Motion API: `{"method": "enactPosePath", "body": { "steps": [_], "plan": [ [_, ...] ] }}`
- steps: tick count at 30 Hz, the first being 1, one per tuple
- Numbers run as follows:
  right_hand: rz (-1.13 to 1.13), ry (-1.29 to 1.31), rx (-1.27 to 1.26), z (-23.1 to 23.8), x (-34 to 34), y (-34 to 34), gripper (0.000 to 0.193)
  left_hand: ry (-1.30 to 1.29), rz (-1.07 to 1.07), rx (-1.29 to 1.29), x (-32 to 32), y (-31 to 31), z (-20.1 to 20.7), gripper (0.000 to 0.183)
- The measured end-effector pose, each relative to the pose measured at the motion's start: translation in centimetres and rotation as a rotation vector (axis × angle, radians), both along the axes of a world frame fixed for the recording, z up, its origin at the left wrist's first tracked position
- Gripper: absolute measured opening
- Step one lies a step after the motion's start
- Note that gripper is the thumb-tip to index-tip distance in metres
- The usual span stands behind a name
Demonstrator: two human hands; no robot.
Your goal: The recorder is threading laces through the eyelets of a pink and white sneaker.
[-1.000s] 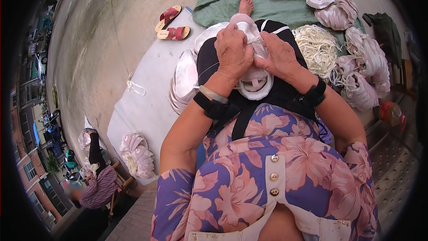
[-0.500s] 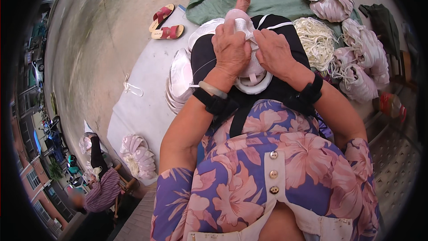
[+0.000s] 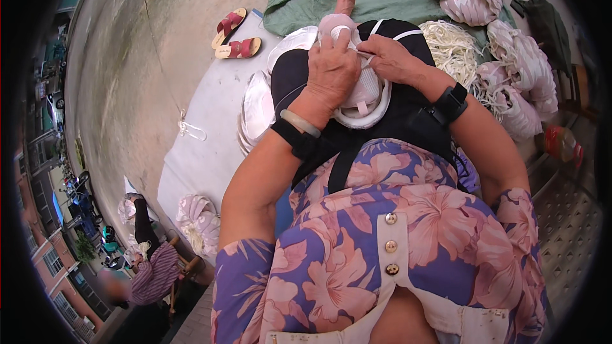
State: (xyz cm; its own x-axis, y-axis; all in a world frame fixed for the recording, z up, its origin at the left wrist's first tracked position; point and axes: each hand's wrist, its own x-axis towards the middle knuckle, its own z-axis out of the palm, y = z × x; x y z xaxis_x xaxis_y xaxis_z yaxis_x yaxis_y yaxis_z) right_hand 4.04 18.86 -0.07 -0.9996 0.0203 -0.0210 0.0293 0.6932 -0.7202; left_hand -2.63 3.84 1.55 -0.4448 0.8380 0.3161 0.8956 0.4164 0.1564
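Note:
A pink and white shoe upper (image 3: 368, 88) lies on my lap, its toe end pointing away from me. My left hand (image 3: 334, 71) grips it from the left, fingers bent over its top and hiding part of it. Beside it, my right hand (image 3: 390, 58) is closed in a pinch on a white shoelace (image 3: 366, 55) at the upper's lacing area. Most of the lace is hidden by my fingers. Around the near end of the upper curves a white padded rim (image 3: 357, 121).
White and pink shoe pieces (image 3: 258, 105) are stacked left of my lap. At right are a heap of white laces (image 3: 449, 51) and bundled shoe uppers (image 3: 523, 70). Red sandals (image 3: 239, 48) stand on a pale sheet (image 3: 204, 146). Another person (image 3: 156, 267) sits at lower left.
My right hand has shifted a little away from the left one, with the lace between its fingers. My left fingers have straightened slightly toward the toe.

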Motion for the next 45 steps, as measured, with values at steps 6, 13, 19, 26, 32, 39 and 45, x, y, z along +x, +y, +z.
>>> {"method": "enactPosePath", "body": {
  "steps": [6, 13, 19, 26, 32, 39, 45],
  "plan": [
    [0.078, -0.123, -0.046, 0.1, -0.1, 0.8, 0.025, 0.068, -0.013, -0.068, 0.0, 1.2, -0.4, 0.01],
    [-0.191, 0.06, -0.133, 1.6, 2.3, -1.3, 0.048, -0.183, -0.104, 0.272, 1.2, -1.4, 1.8, 0.008],
    [-0.273, -0.033, -0.276, 0.8, 3.7, -0.7, 0.061, -0.399, 0.28, 0.226, 2.2, -15.7, 2.2, 0.011],
    [-0.271, 0.011, -0.316, 1.5, 3.4, -1.3, 0.068, -0.321, 1.19, -0.515, 5.7, -41.4, -5.0, 0.026],
    [-0.392, -0.219, -0.575, 1.2, 1.4, 0.7, 0.038, -0.546, 0.999, -0.156, 2.6, -32.2, -5.4, 0.025],
    [-0.408, -0.576, -0.616, 1.8, -1.5, 1.0, 0.018, -0.473, 0.263, 0.26, -0.5, -12.4, 1.4, 0.01],
    [-0.464, -0.426, -0.74, 0.3, -1.8, 0.6, 0.011, -0.503, 0.094, 0.215, -1.3, -7.4, 1.0, 0.013]
  ]
}}
